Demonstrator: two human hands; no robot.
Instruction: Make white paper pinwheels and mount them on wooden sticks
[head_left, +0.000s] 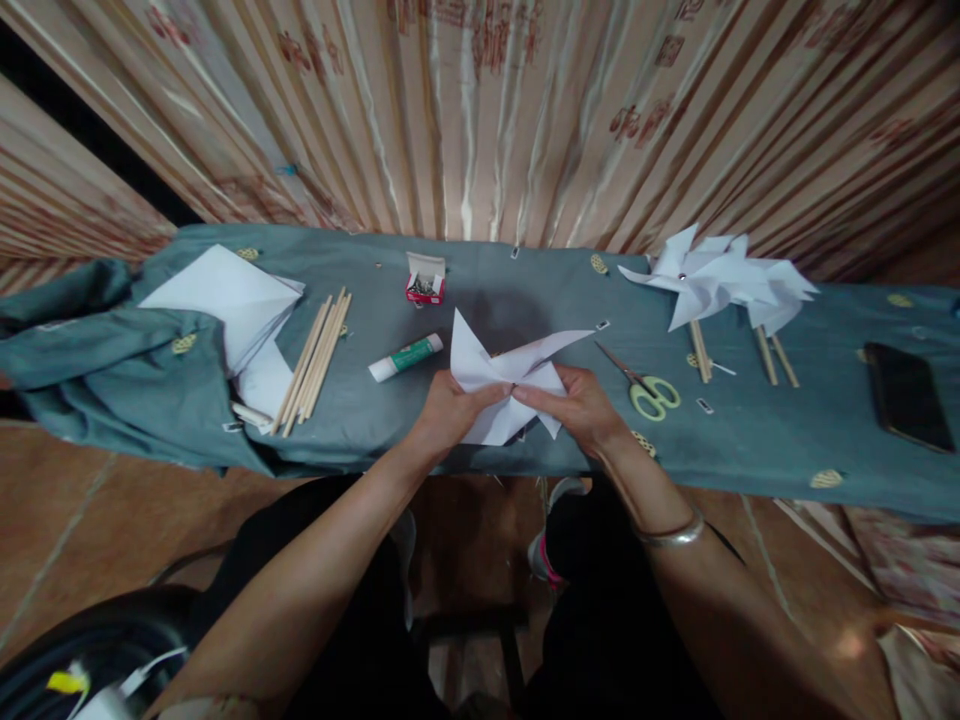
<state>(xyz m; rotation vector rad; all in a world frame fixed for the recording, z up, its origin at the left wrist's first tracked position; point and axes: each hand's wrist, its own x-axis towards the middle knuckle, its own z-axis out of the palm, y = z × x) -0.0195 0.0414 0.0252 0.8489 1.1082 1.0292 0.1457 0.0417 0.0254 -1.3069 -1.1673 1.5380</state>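
A white paper pinwheel (480, 360) is held above the front of the cloth-covered table, its blades spread out. My left hand (454, 405) grips it from the left, with the thumb pressed near the centre. From the other side my right hand (577, 405) also grips the pinwheel, its thumb meeting the left one at the middle, where a small dark spot shows. The fingers beneath the paper are hidden. Just left of the pinwheel lies a glue stick (406, 357). Scissors (646, 390) with pale green handles rest to the right of my right hand.
Behind the glue stick stands an open red box (425, 280) of small metal pins. Several wooden sticks (313, 360) and white paper sheets (217, 300) lie at left. Finished pinwheels (705, 280) on sticks and a dark phone (907, 395) are at right. A curtain (480, 120) hangs behind.
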